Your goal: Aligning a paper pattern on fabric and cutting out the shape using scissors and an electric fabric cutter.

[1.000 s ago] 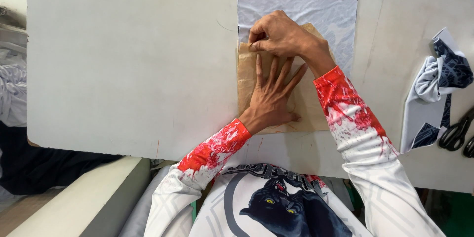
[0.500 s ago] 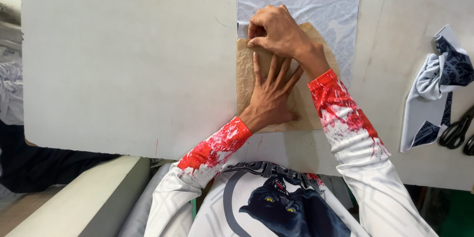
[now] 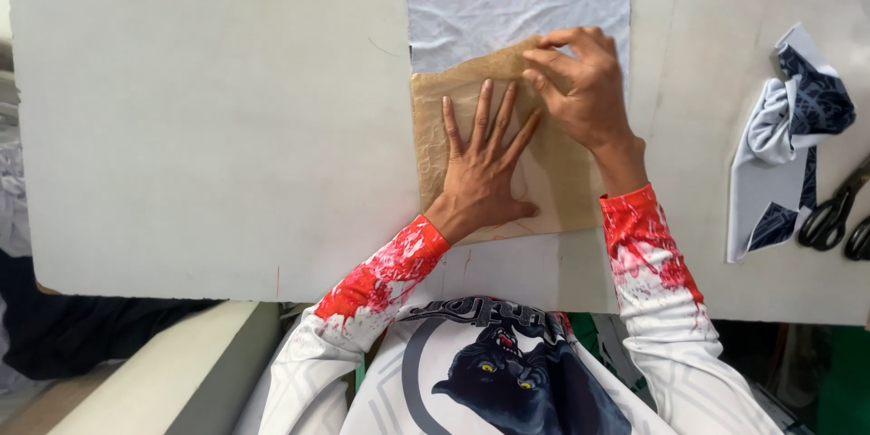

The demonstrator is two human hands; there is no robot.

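Note:
A clear plastic bag [image 3: 517,14] with a pale folded cloth inside lies flat on the white table [image 3: 199,118]. A sheet of brown paper [image 3: 557,190] covers its near part. My left hand [image 3: 480,168] presses flat on the brown paper, fingers spread. My right hand [image 3: 580,86] rests at the paper's upper edge, fingertips pinched on that edge, just right of my left fingers.
A white and dark blue patterned cloth [image 3: 788,140] lies crumpled at the right of the table. Black scissors [image 3: 838,213] lie beside it at the right edge. A pale bench or ledge [image 3: 163,376] runs below the table's near left edge.
My right hand has slid from the paper's upper left corner to the right along its top edge. My left hand has stayed flat on the paper.

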